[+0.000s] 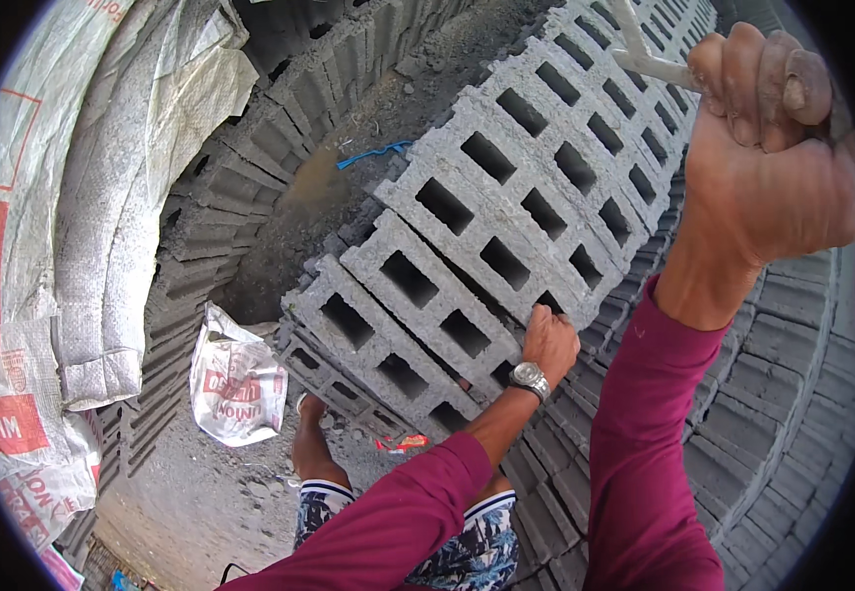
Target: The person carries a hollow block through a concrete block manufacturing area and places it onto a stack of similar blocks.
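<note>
My left hand (550, 343), with a watch at its wrist, is closed on the near right end of a grey hollow concrete block (506, 261). Its fingers curl at one of the holes, partly hidden. That block stands in a long row, and narrow gaps part it from the nearer concrete block (432, 303). Raised at the upper right, my right hand (777, 123) is a fist around a pale rod (659, 67). A second pale piece (629, 25) meets the rod at an angle and runs out of the top of the picture.
Stacked blocks (772, 384) rise on the right, with another wall of blocks (221, 212) on the left. Woven sacks (117, 197) drape over that wall. A white printed sack (238, 379) and a red wrapper (403, 443) lie low near my leg. Blue cord (373, 155) lies between the stacks.
</note>
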